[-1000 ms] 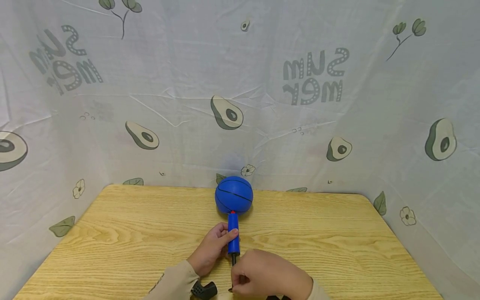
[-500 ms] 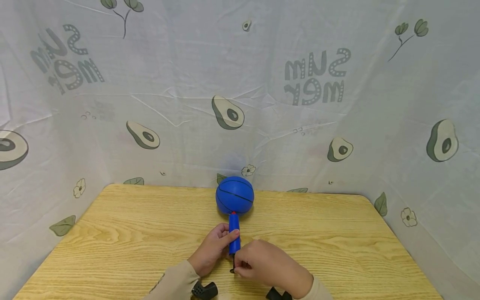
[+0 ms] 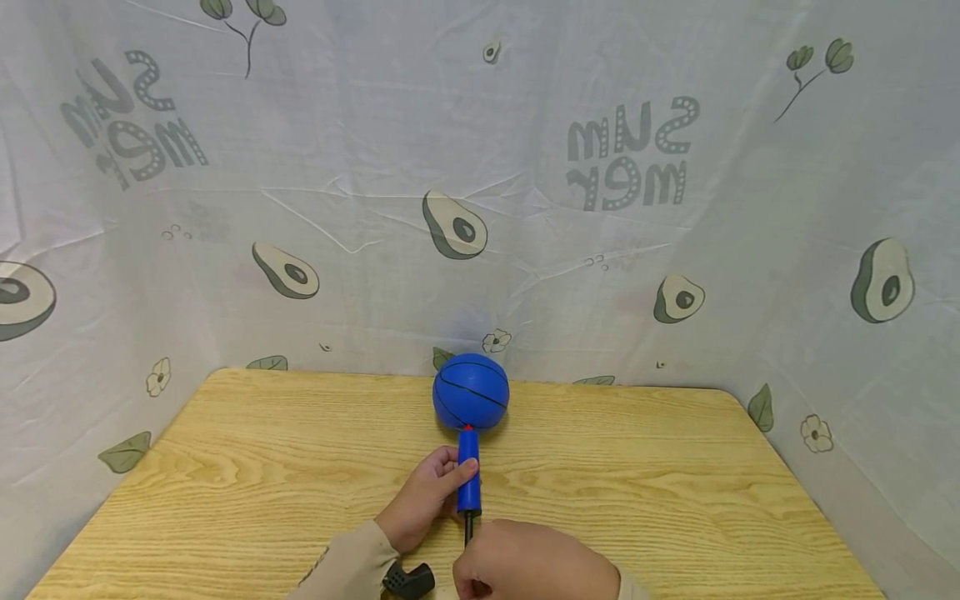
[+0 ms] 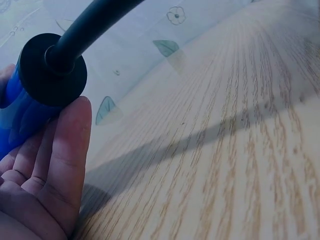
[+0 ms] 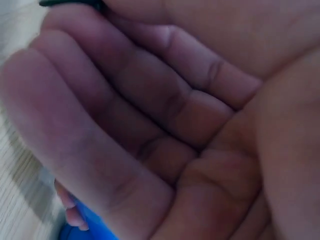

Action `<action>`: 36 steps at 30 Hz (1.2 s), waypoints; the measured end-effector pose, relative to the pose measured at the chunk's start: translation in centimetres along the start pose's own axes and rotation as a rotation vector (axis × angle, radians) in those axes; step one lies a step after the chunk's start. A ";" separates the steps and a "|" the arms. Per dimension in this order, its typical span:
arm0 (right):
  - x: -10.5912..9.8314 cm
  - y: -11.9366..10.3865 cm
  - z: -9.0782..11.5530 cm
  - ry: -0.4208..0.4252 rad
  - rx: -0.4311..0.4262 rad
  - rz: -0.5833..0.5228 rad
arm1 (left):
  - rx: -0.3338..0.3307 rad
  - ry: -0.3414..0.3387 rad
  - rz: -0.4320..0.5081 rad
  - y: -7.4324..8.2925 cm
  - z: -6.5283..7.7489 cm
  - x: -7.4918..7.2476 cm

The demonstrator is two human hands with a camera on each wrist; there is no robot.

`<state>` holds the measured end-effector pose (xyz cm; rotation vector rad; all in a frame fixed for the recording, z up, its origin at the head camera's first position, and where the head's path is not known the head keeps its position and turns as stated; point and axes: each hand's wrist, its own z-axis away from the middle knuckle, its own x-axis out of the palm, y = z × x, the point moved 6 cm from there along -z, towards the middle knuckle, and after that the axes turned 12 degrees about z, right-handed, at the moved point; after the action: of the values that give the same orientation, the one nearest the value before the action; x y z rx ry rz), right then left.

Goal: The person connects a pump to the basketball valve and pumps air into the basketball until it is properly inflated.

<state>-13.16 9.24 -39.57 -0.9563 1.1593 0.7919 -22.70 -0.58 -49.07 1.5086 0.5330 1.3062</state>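
A small blue basketball with black lines sits near the table's back edge. Against its near side is the red tip of a blue hand pump, which points back toward me. My left hand grips the pump's barrel, thumb on top. The pump's black rod sticks out of the barrel's black end cap in the left wrist view. At the rod's near end, my right hand pinches the handle with curled fingers. Only a dark edge of that handle shows in the right wrist view; the hand covers the rest.
The wood-grain table lies under both hands. A black wrist device is at the left sleeve. Behind and beside the table hangs a pale curtain printed with avocados and leaves.
My right hand first pushed the rod forward toward the barrel, then drew it back toward me, so more rod shows now. The left hand and ball stay nearly still.
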 end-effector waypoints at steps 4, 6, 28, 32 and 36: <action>0.0 -0.4 0.1 0.010 -0.032 0.006 | -0.002 0.009 0.004 0.0 0.0 0.0; 0.0 -0.2 0.1 0.004 -0.010 -0.007 | -0.003 0.014 0.013 0.0 0.0 0.0; -1.0 4.6 0.3 0.163 0.224 -0.088 | 0.002 -0.005 0.014 0.0 -0.1 0.2; -0.9 4.0 0.2 0.122 0.174 -0.073 | 0.003 -0.008 0.018 0.0 -0.1 0.0; -0.6 2.9 0.2 0.075 0.101 -0.061 | 0.006 -0.004 0.022 0.0 -0.1 -0.1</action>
<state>-15.84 10.57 -39.53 -0.9391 1.2175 0.6474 -22.83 -0.61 -49.08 1.5257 0.5202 1.3191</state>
